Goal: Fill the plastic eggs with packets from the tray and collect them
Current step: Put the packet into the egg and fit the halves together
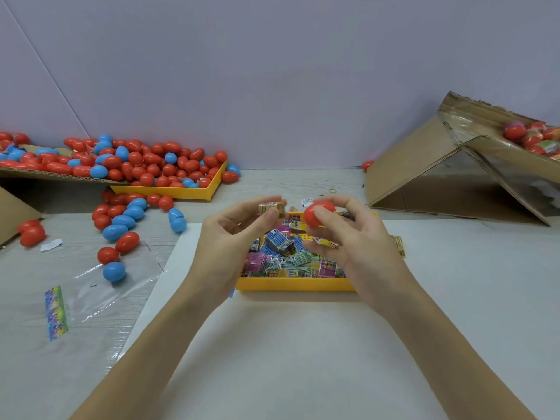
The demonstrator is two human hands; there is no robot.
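Note:
A small yellow tray (pixel 295 284) full of colourful folded packets (pixel 283 248) sits in front of me on a white sheet. My left hand (pixel 230 237) hovers over the tray's left side and pinches a yellowish packet (pixel 271 208) between thumb and fingers. My right hand (pixel 351 234) is above the tray's right side, holding a red plastic egg (pixel 315 213) at the fingertips, with another packet (pixel 328 243) tucked against the palm. Packet and egg are apart, a hand's width between them.
Many red and blue eggs fill a larger yellow tray (pixel 169 192) and flat cardboard at back left, spilling onto the table (pixel 121 225). A tilted cardboard box (pixel 454 177) at right holds filled eggs (pixel 533 137). A clear plastic bag (pixel 115 286) lies at left.

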